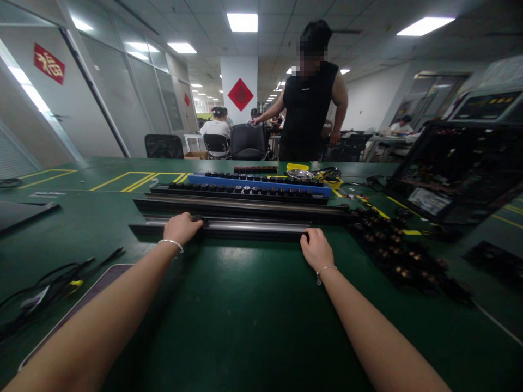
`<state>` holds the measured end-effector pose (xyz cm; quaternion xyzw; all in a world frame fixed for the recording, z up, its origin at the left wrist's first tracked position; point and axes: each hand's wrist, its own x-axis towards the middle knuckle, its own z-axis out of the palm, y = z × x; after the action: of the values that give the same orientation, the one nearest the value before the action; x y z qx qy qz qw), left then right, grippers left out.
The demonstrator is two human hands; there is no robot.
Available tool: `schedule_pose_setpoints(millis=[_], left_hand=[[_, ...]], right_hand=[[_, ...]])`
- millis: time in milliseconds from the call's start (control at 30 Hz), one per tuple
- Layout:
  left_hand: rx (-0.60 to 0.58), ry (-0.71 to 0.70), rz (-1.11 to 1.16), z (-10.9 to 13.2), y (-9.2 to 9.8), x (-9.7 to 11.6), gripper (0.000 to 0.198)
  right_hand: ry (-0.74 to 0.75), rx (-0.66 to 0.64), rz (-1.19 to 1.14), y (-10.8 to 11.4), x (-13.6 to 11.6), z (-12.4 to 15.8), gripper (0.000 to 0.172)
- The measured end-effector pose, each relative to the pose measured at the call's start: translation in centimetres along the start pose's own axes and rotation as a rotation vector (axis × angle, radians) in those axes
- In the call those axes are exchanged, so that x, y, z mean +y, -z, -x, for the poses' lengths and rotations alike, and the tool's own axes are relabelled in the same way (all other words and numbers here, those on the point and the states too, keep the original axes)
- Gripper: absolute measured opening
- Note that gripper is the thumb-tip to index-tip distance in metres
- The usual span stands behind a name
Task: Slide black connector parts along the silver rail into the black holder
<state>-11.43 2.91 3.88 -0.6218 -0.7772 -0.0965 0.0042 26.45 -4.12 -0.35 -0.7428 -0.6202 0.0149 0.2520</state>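
Note:
In front of me lies a long black and silver metal rail [253,228], its bright top strip running left to right. My left hand [180,228] is closed on the rail left of its middle. A small dark piece [198,218] shows at its fingertips; its kind is too blurred to tell. At the rail's right end, my right hand [317,249] has its fingers curled round the end. Just behind lies another long dark rail [245,204]. Farther back is a blue strip [261,183] with rows of small black parts with shiny tops.
Many small black parts [396,245] are heaped at right, near a large dark open-sided case [453,169]. A metal dish [300,174] stands at the back. Cables [53,288] and a flat purplish-grey panel [92,296] lie at left. A person [308,109] stands beyond the green table [241,316].

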Motion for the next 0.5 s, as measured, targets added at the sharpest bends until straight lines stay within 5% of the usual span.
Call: schedule_pose_setpoints(millis=[500], left_hand=[[-0.017, 0.03, 0.054, 0.28, -0.06, 0.81, 0.046]], right_hand=[[-0.001, -0.015, -0.016, 0.12, -0.02, 0.04, 0.033]])
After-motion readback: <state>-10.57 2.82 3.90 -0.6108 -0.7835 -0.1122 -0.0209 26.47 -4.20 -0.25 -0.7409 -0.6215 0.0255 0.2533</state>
